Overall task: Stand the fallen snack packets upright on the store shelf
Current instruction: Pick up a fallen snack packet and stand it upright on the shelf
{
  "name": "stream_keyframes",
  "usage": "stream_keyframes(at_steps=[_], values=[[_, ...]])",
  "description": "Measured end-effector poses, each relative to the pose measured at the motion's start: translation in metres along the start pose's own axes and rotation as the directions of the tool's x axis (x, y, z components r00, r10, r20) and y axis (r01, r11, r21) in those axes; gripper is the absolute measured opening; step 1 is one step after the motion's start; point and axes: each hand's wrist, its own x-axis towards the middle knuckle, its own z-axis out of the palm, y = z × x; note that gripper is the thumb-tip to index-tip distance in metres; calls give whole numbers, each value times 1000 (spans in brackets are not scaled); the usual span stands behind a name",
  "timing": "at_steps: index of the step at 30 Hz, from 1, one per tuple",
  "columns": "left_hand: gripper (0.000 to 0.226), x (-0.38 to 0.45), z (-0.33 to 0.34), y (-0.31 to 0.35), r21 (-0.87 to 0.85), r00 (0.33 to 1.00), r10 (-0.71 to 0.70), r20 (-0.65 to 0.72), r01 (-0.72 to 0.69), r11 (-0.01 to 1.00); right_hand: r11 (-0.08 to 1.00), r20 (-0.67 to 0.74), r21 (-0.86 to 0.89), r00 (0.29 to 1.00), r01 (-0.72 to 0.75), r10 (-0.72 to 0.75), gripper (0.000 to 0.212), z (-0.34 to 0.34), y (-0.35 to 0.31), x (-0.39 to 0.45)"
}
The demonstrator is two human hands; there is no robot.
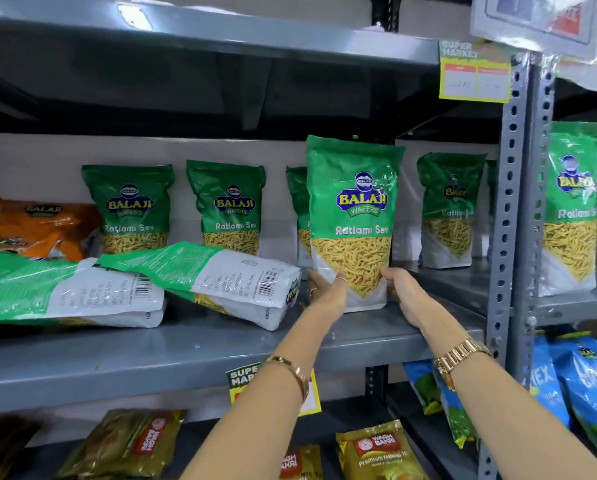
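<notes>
A green Balaji Ratlami Sev packet [352, 209] stands upright near the front of the grey shelf [193, 355]. My left hand [326, 292] grips its lower left edge and my right hand [402, 289] grips its lower right edge. To the left, two packets of the same kind lie flat, back side up: one [217, 275] in the middle, another [65, 292] at the far left. Several more packets stand upright along the back wall, among them one [131, 209], one [229, 207] and one [449, 209].
Orange packets [30, 226] lie at the shelf's far left. A perforated grey upright [508, 209] bounds the bay on the right, with another green packet [572, 209] beyond it. Tea packets [376, 452] and blue packets [588, 382] fill the shelf below. Price tags hang from shelf edges.
</notes>
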Motion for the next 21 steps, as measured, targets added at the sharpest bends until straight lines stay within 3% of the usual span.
stream_keyframes(at_steps=[5,9,15,21], values=[[65,10,-8,-9,188,998,-27,62,15,982,998,-3,-68,1000,-18,18,46,1,-7,2],[63,7,-9,-11,163,994,-31,108,13,986,997,-28,-75,999,-31,29,55,-1,-6,5],[69,-2,-9,-11,170,977,-39,210,3,985,999,-16,-34,999,34,-35,41,-9,-4,-16],[70,-22,-7,-16,169,951,-5,310,-50,984,994,-21,70,997,79,-78,43,-33,6,-26]])
